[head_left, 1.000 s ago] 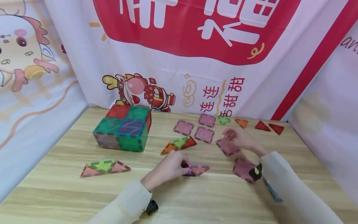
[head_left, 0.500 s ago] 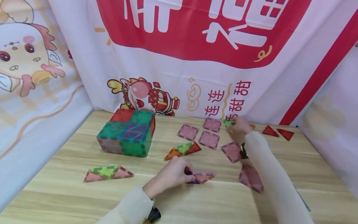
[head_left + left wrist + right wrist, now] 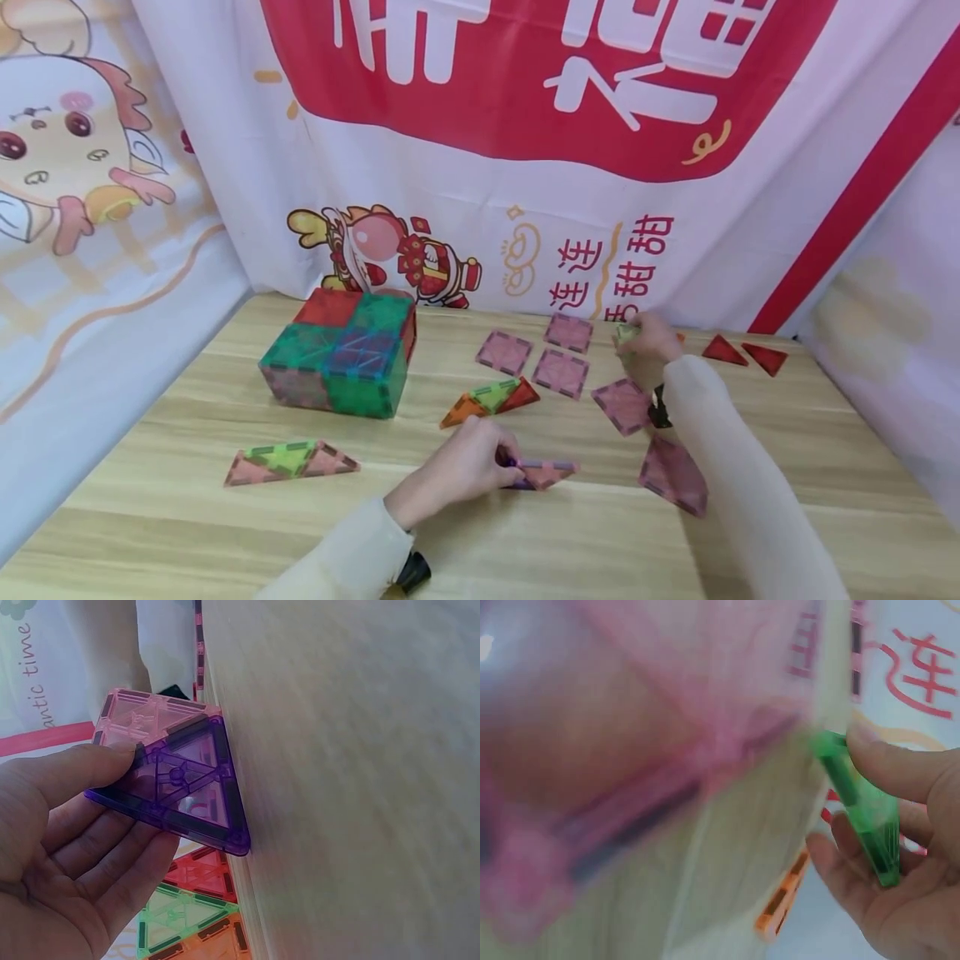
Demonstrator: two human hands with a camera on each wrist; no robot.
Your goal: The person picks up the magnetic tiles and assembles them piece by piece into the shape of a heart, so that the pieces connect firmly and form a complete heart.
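My left hand (image 3: 463,468) pinches a purple triangular magnetic tile (image 3: 191,776) between thumb and fingers. Edge to edge with it sits a pink triangular tile (image 3: 139,716), close above the table. At the back right, my right hand (image 3: 654,337) grips a green triangular tile (image 3: 866,814), thumb on one side and fingers on the other; in the head view the hand partly covers it. Behind that hand an orange triangular tile (image 3: 784,896) is partly hidden. A row of orange, green and red triangular tiles (image 3: 491,397) lies just beyond my left hand.
A box of green, red and purple tiles (image 3: 337,350) stands at the back left. Left front lies a pink-green-pink triangle strip (image 3: 292,462). Several pink square tiles (image 3: 561,372) lie mid-right, a larger one (image 3: 667,475) under my right forearm. Two red triangles (image 3: 765,358) lie far right.
My right hand has moved from a pink square tile back to the green triangular tile, gripped it and shifted it slightly right. The left hand keeps its hold; the head view has shifted slightly.
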